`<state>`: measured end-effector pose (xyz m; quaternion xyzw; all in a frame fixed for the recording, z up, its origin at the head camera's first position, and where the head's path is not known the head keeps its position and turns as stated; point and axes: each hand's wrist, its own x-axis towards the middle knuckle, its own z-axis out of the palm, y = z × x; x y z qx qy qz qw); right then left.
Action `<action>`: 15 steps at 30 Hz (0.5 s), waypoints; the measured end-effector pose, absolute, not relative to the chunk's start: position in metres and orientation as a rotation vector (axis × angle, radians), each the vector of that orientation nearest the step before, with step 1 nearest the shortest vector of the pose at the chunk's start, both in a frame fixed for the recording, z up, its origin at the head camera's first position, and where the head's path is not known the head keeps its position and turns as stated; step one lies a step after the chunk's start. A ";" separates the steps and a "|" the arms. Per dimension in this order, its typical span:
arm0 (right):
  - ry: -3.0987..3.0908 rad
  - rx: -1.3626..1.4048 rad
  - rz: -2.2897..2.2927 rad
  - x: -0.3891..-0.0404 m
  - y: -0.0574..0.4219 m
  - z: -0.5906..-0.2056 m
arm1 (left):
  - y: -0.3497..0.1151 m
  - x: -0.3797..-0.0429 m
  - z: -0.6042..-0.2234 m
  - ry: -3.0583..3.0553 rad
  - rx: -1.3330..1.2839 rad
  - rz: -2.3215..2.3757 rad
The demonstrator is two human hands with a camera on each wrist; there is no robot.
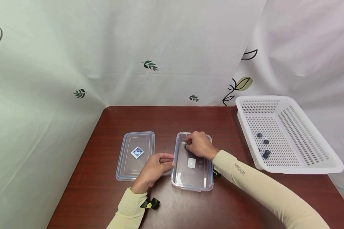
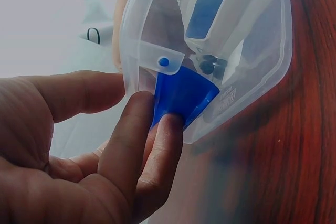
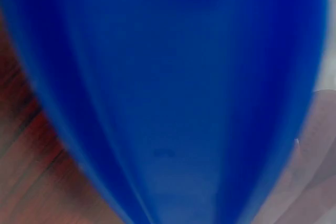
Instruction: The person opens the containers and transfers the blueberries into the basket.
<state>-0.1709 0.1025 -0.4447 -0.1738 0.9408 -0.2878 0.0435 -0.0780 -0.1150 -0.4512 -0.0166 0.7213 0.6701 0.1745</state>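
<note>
A clear plastic food container [image 1: 189, 178] with raised sides stands open on the table. My left hand [image 1: 155, 167] holds its left side, with fingertips on the blue latch [image 2: 181, 95]. Inside the far end, my right hand [image 1: 200, 144] has its fingers curled, with a dark blueberry [image 1: 186, 146] at the tips. Small dark round berries [image 2: 207, 64] show through the container wall in the left wrist view. In the right wrist view, another blue latch [image 3: 173, 98] fills the picture and hides the right hand's fingers.
A clear lid [image 1: 132, 167] with a blue-and-white label lies left of the container. On the right stands a white perforated basket [image 1: 301, 140] holding several blueberries [image 1: 266, 142]. The reddish-brown table [image 1: 172, 121] meets patterned fabric at the back.
</note>
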 end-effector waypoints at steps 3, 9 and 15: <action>2.877 -0.557 -0.881 -0.171 0.102 -0.446 | -0.115 -0.078 -0.451 2.057 -0.057 1.889; 2.874 -0.599 -0.888 -0.170 0.101 -0.448 | -0.114 -0.078 -0.451 2.065 -0.070 1.880; 2.867 -0.615 -0.902 -0.171 0.101 -0.450 | -0.114 -0.079 -0.452 2.061 -0.075 1.875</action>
